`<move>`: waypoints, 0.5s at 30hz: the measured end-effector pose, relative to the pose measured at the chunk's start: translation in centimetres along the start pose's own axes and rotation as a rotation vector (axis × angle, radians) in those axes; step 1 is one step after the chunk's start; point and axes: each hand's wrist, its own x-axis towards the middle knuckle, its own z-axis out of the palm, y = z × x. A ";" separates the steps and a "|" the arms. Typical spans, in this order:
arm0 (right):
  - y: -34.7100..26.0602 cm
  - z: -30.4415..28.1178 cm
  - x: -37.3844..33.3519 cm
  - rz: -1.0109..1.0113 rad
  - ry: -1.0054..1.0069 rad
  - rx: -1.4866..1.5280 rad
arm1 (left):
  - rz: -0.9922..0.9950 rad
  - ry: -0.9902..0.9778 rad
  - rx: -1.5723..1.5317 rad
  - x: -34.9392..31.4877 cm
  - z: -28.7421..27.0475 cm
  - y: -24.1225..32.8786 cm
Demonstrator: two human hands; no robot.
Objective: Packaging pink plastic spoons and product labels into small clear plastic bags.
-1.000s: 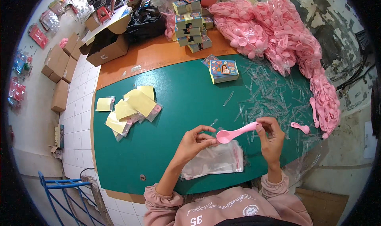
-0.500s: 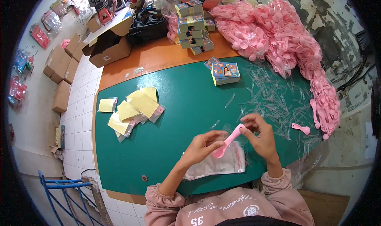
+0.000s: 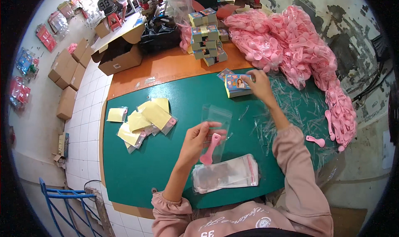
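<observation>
Green mat (image 3: 129, 170) seen wide between yellow cards (image 3: 156, 115) and left hand (image 3: 194, 141), clear bag (image 3: 222, 115) clamped there with pink spoon (image 3: 211, 148), beside bag pile (image 3: 226, 175) near front edge, long axis slanted, handle pointed away and rightward, right hand (image 3: 260, 86) at card stack (image 3: 235, 83), grip cannot be told.

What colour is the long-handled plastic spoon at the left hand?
The spoon is pink; see head view.

The right hand (image 3: 262, 87) has left the pink spoon (image 3: 210, 150) for the card stack's (image 3: 237, 87) three o'clock side. The left hand (image 3: 194, 143) alone now holds up a clear bag (image 3: 217, 113), the spoon in or against it, bowl toward seven o'clock.
</observation>
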 end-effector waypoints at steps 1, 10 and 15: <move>1.9 0.4 0.9 0.073 0.074 -0.161 | 0.007 -0.001 0.010 0.1 0.1 0.1; 0.6 -2.4 0.4 -0.159 0.265 -0.290 | -0.014 -0.039 0.122 0.1 -0.1 0.2; -8.7 -6.2 -4.6 0.088 -0.240 0.487 | -0.037 -0.033 0.129 0.3 -0.4 -0.4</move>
